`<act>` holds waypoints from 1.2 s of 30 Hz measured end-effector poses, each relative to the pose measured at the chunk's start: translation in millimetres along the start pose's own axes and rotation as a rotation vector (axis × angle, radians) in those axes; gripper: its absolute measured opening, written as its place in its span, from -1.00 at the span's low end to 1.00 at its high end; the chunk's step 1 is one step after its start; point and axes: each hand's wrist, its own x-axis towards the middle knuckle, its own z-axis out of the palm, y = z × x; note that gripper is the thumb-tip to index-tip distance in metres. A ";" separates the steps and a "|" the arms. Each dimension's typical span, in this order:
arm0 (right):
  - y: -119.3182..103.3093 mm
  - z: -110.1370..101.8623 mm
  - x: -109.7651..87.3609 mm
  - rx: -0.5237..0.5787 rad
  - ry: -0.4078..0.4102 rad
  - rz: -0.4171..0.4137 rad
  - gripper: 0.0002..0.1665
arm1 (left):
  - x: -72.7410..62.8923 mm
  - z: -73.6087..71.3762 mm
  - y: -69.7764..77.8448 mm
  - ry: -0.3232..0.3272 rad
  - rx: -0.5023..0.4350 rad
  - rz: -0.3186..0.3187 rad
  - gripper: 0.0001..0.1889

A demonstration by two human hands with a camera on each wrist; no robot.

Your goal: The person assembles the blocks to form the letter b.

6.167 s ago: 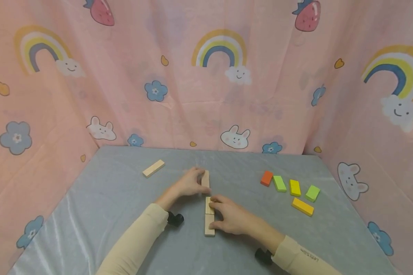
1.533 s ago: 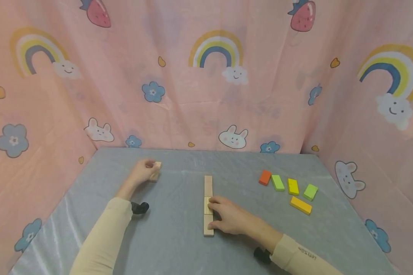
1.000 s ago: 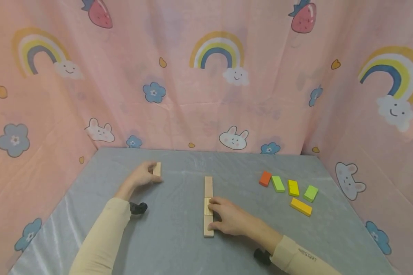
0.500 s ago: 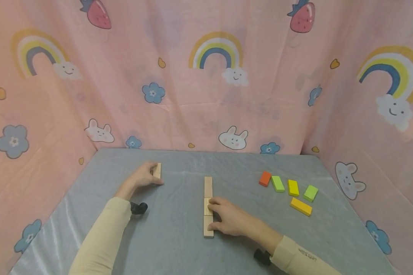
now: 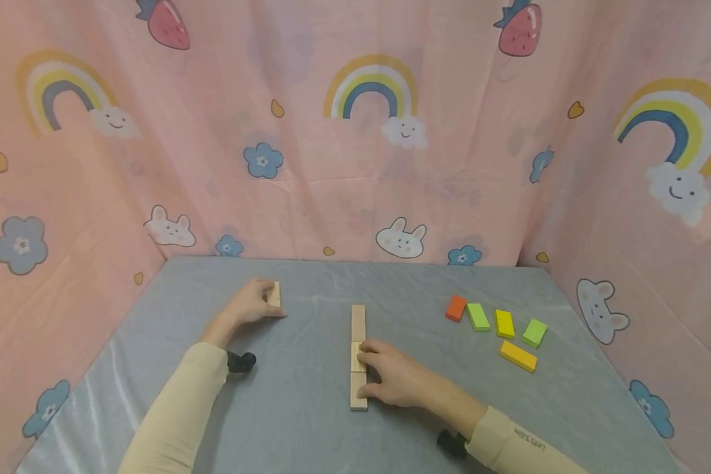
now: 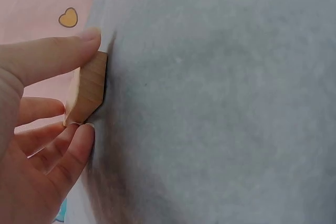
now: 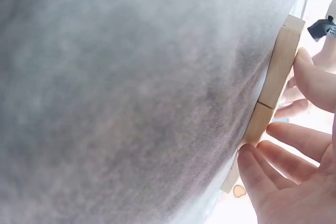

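Left hand: The left hand (image 5: 249, 301) pinches a single wooden block (image 5: 275, 295), with the thumb at the near end and fingers at the far end.
Single block: It is on the left side, well apart from the row. I cannot tell if it touches the cloth.
Right hand: The right hand (image 5: 397, 374) has its thumb and fingers spread apart. The thumb touches the near block (image 5: 357, 401) and a finger touches the middle block (image 5: 354, 356).
Wooden row: These two and the far block (image 5: 358, 322) lie end to end in a straight line, pointing away from the person.
Bright blocks: On the right side lie a red block (image 5: 455, 308), a green block (image 5: 477, 317), a yellow block (image 5: 505, 324), another green block (image 5: 535, 333) and an orange-yellow block (image 5: 518, 356), near each other.
Table: A soft gray cloth (image 5: 308, 408) covers it.
Walls: A pink curtain (image 5: 308, 79) hangs behind and at both sides, with rainbows, strawberries, bunnies and blue flowers on it.
Arms: Both have cream sleeves (image 5: 172, 408).
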 end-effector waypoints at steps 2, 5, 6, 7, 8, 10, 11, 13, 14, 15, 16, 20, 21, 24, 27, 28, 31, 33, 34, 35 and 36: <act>-0.1 0.2 -0.4 0.000 0.004 -0.005 -0.23 | 0.7 1.8 1.6 -0.001 0.010 0.013 -0.11; 0.4 0.7 -1.0 0.000 0.009 -0.012 -0.23 | 2.5 4.7 4.6 -0.009 0.021 0.026 -0.12; 0.9 0.9 -1.1 0.001 0.009 -0.011 -0.24 | 3.1 5.6 5.5 -0.011 0.026 0.030 -0.13; 1.2 1.1 -1.4 0.003 0.011 -0.012 -0.24 | 3.6 6.5 6.6 -0.013 0.030 0.032 -0.13; 1.5 1.1 -1.6 0.004 0.012 -0.012 -0.25 | 4.0 7.2 7.6 -0.017 0.030 0.032 -0.14; 2.1 1.0 -2.1 0.009 0.014 -0.010 -0.26 | 4.9 8.6 9.7 -0.022 0.032 0.027 -0.14; 2.5 0.9 -2.3 0.013 0.015 -0.007 -0.26 | 5.2 9.0 10.6 -0.025 0.032 0.025 -0.14; 2.9 0.3 -2.9 0.019 0.021 -0.005 -0.28 | 6.1 10.2 12.6 -0.029 0.033 0.025 -0.14; 3.2 -0.1 -3.3 0.020 0.023 -0.001 -0.30 | 6.6 10.8 13.6 -0.030 0.031 0.029 -0.14; 3.7 -0.5 -3.7 0.024 0.027 0.002 -0.31 | 7.3 11.6 14.4 -0.030 0.035 0.035 -0.14; 4.3 -1.0 -4.2 0.028 0.033 0.004 -0.33 | 8.0 12.3 15.3 -0.030 0.035 0.041 -0.13; 7.0 -3.9 -7.5 0.029 0.056 0.011 -0.37 | 10.6 16.3 19.6 -0.032 0.041 0.060 -0.14; 7.9 -4.7 -8.4 0.032 0.062 0.008 -0.38 | 11.3 17.4 20.8 -0.032 0.045 0.063 -0.14; 10.5 -7.7 -11.2 0.031 0.067 0.009 -0.41 | 13.3 20.8 25.0 -0.038 0.045 0.066 -0.14; 13.8 -10.4 -13.6 0.030 0.064 0.020 -0.44 | 14.5 23.3 29.6 -0.041 0.044 0.066 -0.14; 15.1 -11.3 -14.4 0.027 0.062 0.027 -0.45 | 14.8 24.0 31.2 -0.043 0.044 0.066 -0.13; 19.3 -13.4 -17.7 0.020 0.063 0.043 -0.46 | 15.6 25.8 36.3 -0.045 0.049 0.076 -0.13; 22.5 -14.7 -20.2 0.014 0.067 0.053 -0.47 | 16.1 26.9 39.7 -0.049 0.050 0.082 -0.14; 24.1 -15.4 -21.5 0.012 0.069 0.057 -0.47 | 16.1 27.6 41.6 -0.048 0.049 0.088 -0.14; 25.6 -16.4 -22.9 0.006 0.070 0.063 -0.48 | 16.2 28.3 43.3 -0.049 0.048 0.093 -0.14; 27.4 -17.1 -24.1 -0.001 0.071 0.071 -0.48 | 16.3 29.0 45.1 -0.051 0.041 0.092 -0.15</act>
